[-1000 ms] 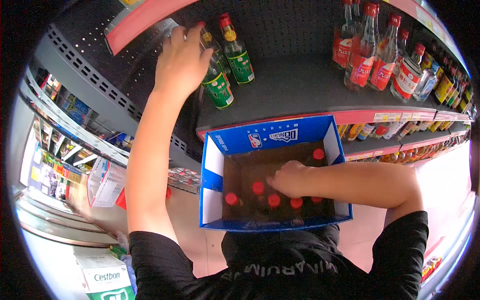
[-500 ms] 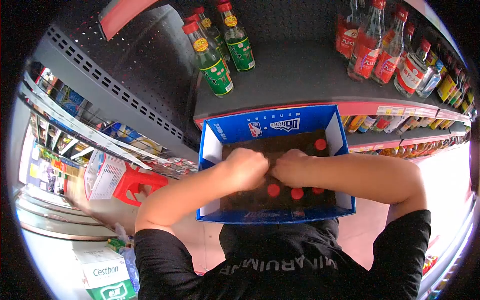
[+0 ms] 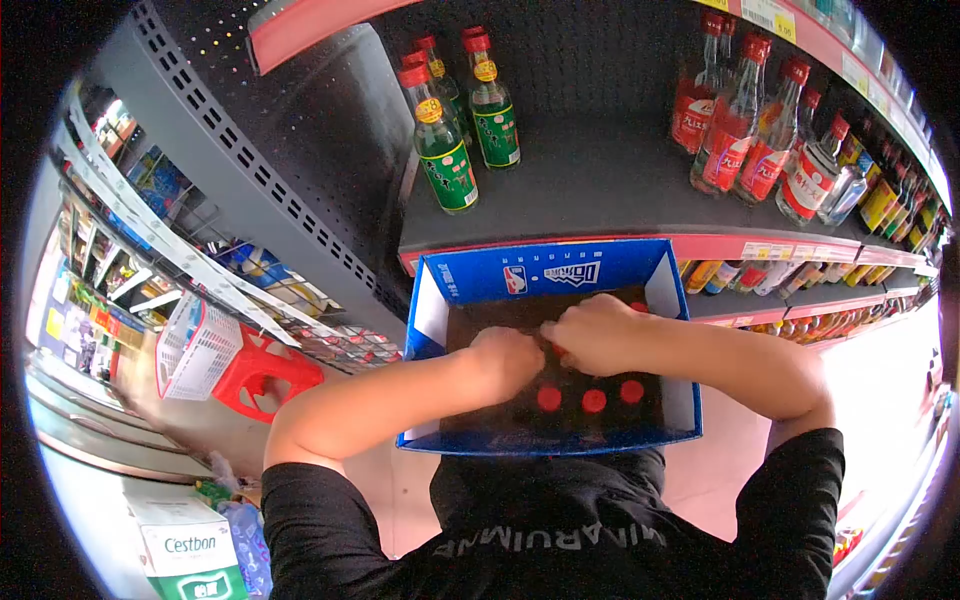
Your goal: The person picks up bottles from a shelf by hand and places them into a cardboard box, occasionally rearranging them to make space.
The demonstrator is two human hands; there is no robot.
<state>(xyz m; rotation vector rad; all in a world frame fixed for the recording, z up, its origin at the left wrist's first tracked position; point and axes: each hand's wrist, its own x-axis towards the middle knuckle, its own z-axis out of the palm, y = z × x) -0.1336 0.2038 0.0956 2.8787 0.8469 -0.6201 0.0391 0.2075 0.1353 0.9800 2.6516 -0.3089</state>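
A blue cardboard box with white inner side walls sits before my body at the shelf's front edge. Inside its dark interior, several red caps show in the lower right part. Both of my hands are over the box, close together near its middle. My left hand has its fingers curled, and what they hold, if anything, is hidden. My right hand is curled too, with a bit of red showing under its fingers; I cannot make out what it grips.
Green-labelled bottles stand at the left of the dark shelf. Red-labelled bottles stand at its right. A red stool and a white basket are at the left, above a Cestbon carton.
The view has tilted, so the shelf and bottles sit lower in it. My left hand has moved slightly down and my right hand slightly up relative to the box. Both stay curled.
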